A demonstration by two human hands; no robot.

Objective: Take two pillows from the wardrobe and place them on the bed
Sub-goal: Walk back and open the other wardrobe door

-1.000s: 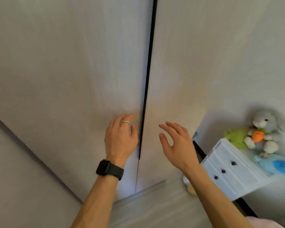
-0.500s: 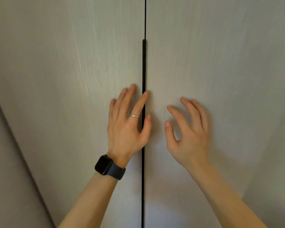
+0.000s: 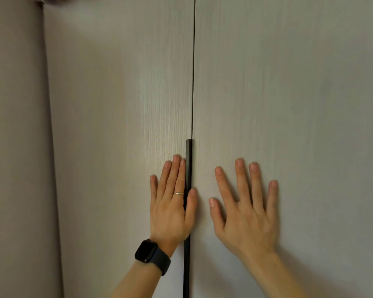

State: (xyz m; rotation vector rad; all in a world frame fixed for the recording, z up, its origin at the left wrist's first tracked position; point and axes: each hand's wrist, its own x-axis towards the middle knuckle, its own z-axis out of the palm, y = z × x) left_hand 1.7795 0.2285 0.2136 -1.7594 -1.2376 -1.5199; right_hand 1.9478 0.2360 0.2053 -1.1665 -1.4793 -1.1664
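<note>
The tall pale wood-grain wardrobe (image 3: 116, 104) stands straight ahead, right under both palms, its long axis upright and its two flat door fronts facing the person. The doors are closed, so the inside is hidden. A thin dark seam (image 3: 193, 72) runs up between the doors, above the fingertips, and a narrow black handle strip (image 3: 188, 151) follows the seam, beginning just above the left hand (image 3: 172, 209) and passing under it to the lower edge of the view, where it is cut off. The left hand lies flat on the left door, fingers straight and close together, with its thumb laid across the strip – whether it hooks the edge cannot be told. The right hand (image 3: 246, 220) is spread wide and flat on the right door, just beside the seam, grasping nothing. A black smartwatch (image 3: 148, 251) sits on the left wrist and a thin ring (image 3: 178, 192) on one finger. Far left of the left hand is a plain grey-beige wall (image 3: 15, 147); the wardrobe's top and foot are out of view.
</note>
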